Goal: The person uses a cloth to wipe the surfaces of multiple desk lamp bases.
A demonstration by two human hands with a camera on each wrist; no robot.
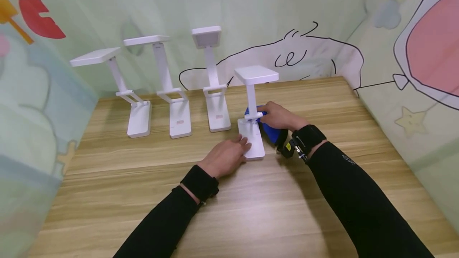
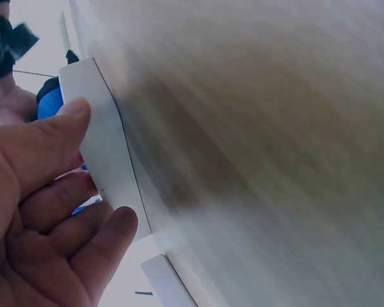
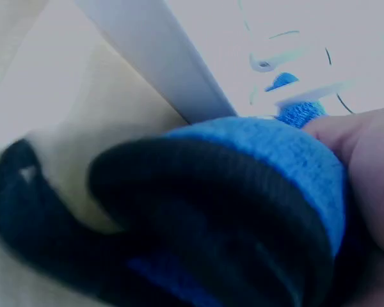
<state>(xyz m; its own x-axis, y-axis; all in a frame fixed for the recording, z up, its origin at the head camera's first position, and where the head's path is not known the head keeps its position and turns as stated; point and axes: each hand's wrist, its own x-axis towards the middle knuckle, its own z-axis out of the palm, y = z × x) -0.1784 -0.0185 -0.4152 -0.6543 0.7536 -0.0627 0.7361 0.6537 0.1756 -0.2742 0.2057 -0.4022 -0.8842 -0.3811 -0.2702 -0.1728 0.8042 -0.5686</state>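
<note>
Four white desk lamps stand in a row, and the rightmost desk lamp (image 1: 255,75) is between the hands. My left hand (image 1: 226,155) holds its base (image 2: 112,144), the thumb against the side and the other fingers over the top. My right hand (image 1: 279,116) grips a blue fluffy cloth mitt with black trim (image 1: 271,132) and presses it to the hinge at the foot of the lamp's arm. In the right wrist view, the mitt (image 3: 275,144) shows its black-edged opening and a black strap. Part of the blue cloth shows behind the hinge; the right fingertips are partly hidden.
To the left stand the other desk lamps: the nearest one (image 1: 218,110), a middle one (image 1: 180,118) and the far-left one (image 1: 140,118). All rest on a wood-grain table (image 1: 143,170). A printed cloth backdrop (image 1: 305,11) rises behind and beside the table.
</note>
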